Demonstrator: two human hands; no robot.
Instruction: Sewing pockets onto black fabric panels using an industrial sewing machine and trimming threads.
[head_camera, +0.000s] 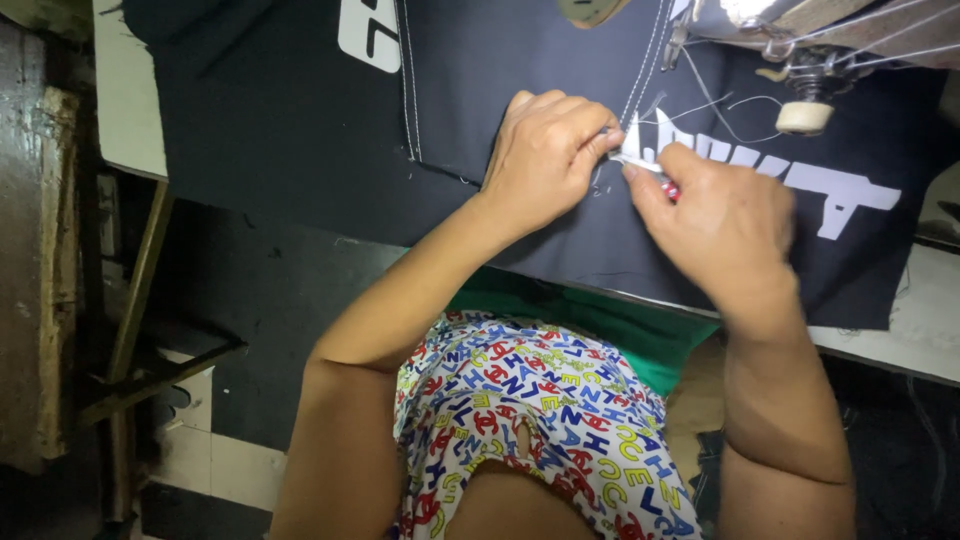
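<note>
A dark navy garment (300, 120) with white stitching and white printed shapes lies spread over the sewing table. My left hand (545, 150) pinches the fabric beside a stitched seam, fingers closed on the cloth and a thread. My right hand (715, 215) holds small thread snips (645, 160) with a red part showing, their metal tip touching the fabric right next to my left fingertips. The two hands nearly meet at the seam. Loose white threads (715, 105) trail from there toward the machine.
A sewing machine head (800, 40) with a cream knob (803, 117) overhangs the top right. The white table edge (900, 340) runs along the right. Green cloth (620, 325) lies under the garment near my lap. A wooden frame (135, 300) stands at left.
</note>
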